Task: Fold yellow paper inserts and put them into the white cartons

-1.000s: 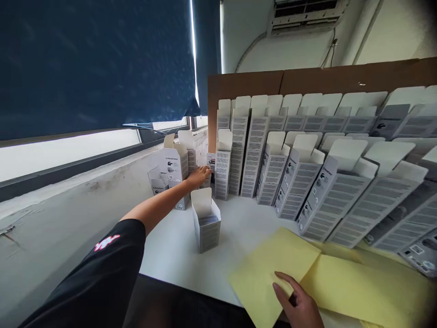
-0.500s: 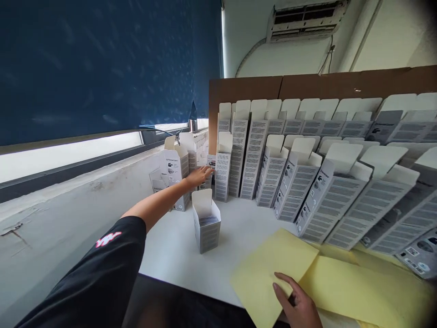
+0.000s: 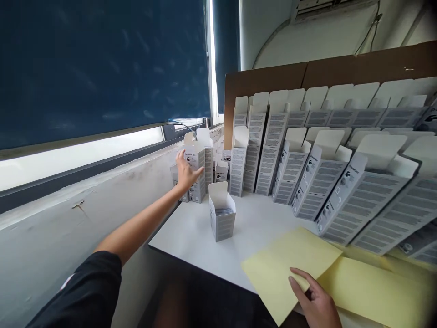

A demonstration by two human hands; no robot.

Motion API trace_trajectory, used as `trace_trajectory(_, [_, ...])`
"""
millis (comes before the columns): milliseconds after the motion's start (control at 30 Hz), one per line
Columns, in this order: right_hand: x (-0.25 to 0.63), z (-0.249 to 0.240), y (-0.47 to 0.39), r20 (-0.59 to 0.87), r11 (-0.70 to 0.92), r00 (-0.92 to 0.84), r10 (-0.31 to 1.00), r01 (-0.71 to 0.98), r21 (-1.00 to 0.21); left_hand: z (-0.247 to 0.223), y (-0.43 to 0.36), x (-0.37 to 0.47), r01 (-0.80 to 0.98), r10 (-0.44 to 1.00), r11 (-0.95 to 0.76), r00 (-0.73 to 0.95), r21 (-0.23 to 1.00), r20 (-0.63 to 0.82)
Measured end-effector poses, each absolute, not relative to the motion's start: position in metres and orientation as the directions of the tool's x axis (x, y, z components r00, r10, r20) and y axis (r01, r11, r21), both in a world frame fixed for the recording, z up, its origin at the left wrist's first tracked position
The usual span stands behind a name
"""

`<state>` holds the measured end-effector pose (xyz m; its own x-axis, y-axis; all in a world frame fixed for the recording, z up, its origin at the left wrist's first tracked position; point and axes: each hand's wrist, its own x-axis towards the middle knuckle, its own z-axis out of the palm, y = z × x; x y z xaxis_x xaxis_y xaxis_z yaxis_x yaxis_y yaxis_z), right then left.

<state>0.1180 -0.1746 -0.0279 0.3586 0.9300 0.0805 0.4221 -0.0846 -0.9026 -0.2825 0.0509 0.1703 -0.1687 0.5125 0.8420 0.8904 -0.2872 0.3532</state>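
Note:
My left hand (image 3: 186, 172) is spread with thumb and fingers apart, at the front of a tall white-and-grey box (image 3: 197, 187) with its flaps up, by the window wall. Whether it touches the box is unclear. Over the near edge of a yellow sheet (image 3: 290, 264) is my right hand (image 3: 316, 298), its thumb and index finger bent around the sheet's edge. Between the hands a short open box (image 3: 223, 225) stands on the white table (image 3: 191, 228), with a stack of paper-like items inside.
Rows of tall open boxes (image 3: 273, 155) fill the right and back, before a brown cardboard panel (image 3: 269, 77). More yellow sheets (image 3: 378, 291) lie at the right. Small boxes (image 3: 221, 171) stand at the table's back left. A wall with a window ledge borders the left.
My left hand has moved left from the small boxes near the panel to the tall box by the wall, and its fingers have spread. The camera view has turned left.

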Motion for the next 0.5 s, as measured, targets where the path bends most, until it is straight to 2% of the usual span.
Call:
trace_trajectory(67, [0.118,-0.028,-0.175,0.085,-0.075,0.347,0.934,0.423,-0.903,0.148,0.053,-0.290,0.891,0.653,-0.137,-0.247,0.432,0.716])
trace_trajectory(167, [0.117,-0.027,-0.176,0.091,-0.061,0.337,0.937,0.414,-0.908,0.132,0.061,-0.294,0.908,0.758,0.017,-0.285,0.419,0.586])
trace_trajectory(300, [0.115,-0.026,-0.176,0.117,-0.033,0.341,0.933,0.405,-0.914,0.128,0.066,-0.295,0.933,0.777,0.013,-0.236,0.360,0.584])
trace_trajectory(500, [0.115,-0.025,-0.177,0.103,-0.038,0.338,0.936,0.387,-0.921,0.126,0.061,-0.295,0.939,0.748,-0.044,-0.195,0.340,0.635])
